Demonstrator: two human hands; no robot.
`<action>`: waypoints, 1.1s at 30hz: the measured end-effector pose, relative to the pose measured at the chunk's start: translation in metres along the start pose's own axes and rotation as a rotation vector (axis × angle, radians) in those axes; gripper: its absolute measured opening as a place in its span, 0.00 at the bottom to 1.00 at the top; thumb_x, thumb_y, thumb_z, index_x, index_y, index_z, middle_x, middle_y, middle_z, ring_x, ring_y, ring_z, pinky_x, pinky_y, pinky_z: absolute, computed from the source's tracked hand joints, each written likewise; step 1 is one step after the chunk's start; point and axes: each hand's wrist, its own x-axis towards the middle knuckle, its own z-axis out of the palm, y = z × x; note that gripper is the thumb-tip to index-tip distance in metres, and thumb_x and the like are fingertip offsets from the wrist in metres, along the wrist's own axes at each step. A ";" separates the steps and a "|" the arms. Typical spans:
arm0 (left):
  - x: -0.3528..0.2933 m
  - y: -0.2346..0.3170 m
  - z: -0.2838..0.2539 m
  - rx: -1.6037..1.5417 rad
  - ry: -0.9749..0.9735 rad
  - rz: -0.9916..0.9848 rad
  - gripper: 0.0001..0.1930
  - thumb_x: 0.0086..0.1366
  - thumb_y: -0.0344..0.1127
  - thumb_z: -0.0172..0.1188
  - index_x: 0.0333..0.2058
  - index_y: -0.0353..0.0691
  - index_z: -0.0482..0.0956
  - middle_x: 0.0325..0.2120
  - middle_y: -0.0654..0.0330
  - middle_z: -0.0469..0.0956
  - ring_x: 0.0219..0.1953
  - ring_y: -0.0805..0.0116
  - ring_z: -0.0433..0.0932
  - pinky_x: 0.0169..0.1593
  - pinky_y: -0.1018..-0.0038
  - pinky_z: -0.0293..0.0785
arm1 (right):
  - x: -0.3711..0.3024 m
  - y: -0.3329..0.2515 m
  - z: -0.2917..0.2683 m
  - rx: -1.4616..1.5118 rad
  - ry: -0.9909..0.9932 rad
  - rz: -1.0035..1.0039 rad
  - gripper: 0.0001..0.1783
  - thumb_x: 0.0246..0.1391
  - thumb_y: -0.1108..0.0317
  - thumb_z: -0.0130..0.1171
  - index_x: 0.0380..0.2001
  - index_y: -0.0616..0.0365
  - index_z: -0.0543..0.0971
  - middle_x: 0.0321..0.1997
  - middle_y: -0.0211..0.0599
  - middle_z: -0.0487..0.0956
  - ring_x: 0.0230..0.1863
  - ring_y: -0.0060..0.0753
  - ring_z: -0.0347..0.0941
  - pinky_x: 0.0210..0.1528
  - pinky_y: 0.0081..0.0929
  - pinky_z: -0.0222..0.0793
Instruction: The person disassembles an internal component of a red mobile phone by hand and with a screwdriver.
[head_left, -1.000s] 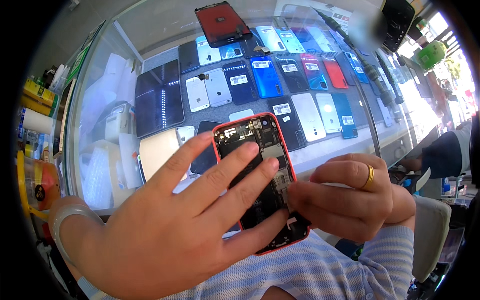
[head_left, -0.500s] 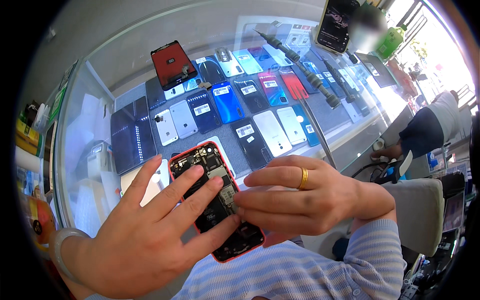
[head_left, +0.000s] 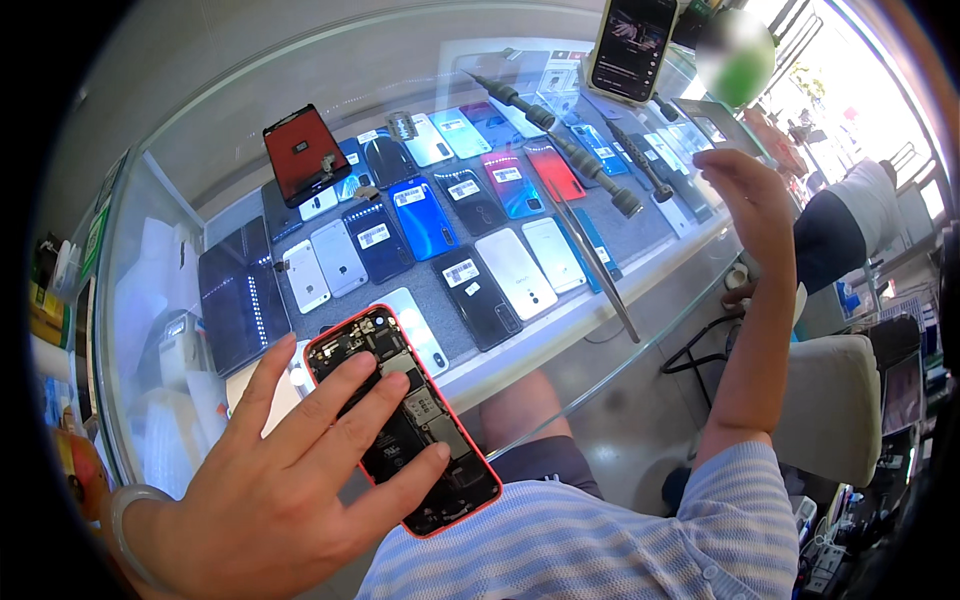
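At near left, our left hand (head_left: 275,490) lies spread, fingers apart, over an opened red phone (head_left: 405,420), hiding part of its left edge; it rests flat on the glass counter (head_left: 600,310). Display phones (head_left: 470,230) lie beneath the glass. Far right, our right hand (head_left: 755,200) hangs open, holding nothing, its fingertips hard to make out.

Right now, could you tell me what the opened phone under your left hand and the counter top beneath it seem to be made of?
The opened phone seems to have a glossy red plastic shell, judging by its smooth coloured rim, around dark circuit boards and small metal plates. The counter top looks like clear glass: the phones on display show through it and its edge glints. The left hand lies flat on the phone.
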 end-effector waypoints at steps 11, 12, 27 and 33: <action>0.000 0.001 -0.002 0.016 -0.010 -0.002 0.45 0.34 0.46 0.82 0.58 0.57 0.80 0.63 0.45 0.70 0.67 0.40 0.66 0.68 0.32 0.53 | 0.029 -0.017 0.015 -0.067 -0.155 -0.105 0.11 0.64 0.73 0.58 0.46 0.61 0.85 0.40 0.37 0.86 0.41 0.24 0.82 0.44 0.21 0.76; 0.000 0.000 -0.003 0.022 -0.014 0.005 0.45 0.34 0.46 0.82 0.58 0.57 0.80 0.63 0.45 0.70 0.67 0.40 0.66 0.68 0.33 0.53 | 0.031 -0.021 0.015 -0.110 -0.166 -0.041 0.11 0.64 0.71 0.59 0.47 0.60 0.84 0.38 0.37 0.86 0.40 0.23 0.82 0.42 0.21 0.76; 0.001 -0.002 0.014 0.109 0.169 0.050 0.33 0.47 0.38 0.73 0.57 0.58 0.80 0.58 0.49 0.76 0.60 0.49 0.75 0.66 0.40 0.61 | 0.036 -0.037 0.022 0.279 -0.266 0.238 0.20 0.59 0.68 0.49 0.50 0.64 0.82 0.31 0.38 0.84 0.30 0.28 0.81 0.27 0.17 0.70; 0.003 -0.001 0.020 0.111 0.255 0.027 0.21 0.59 0.38 0.64 0.54 0.58 0.82 0.55 0.49 0.78 0.58 0.53 0.78 0.65 0.41 0.64 | 0.058 -0.067 0.014 0.301 0.027 -0.103 0.33 0.52 0.63 0.73 0.61 0.59 0.76 0.44 0.46 0.87 0.46 0.38 0.86 0.40 0.18 0.80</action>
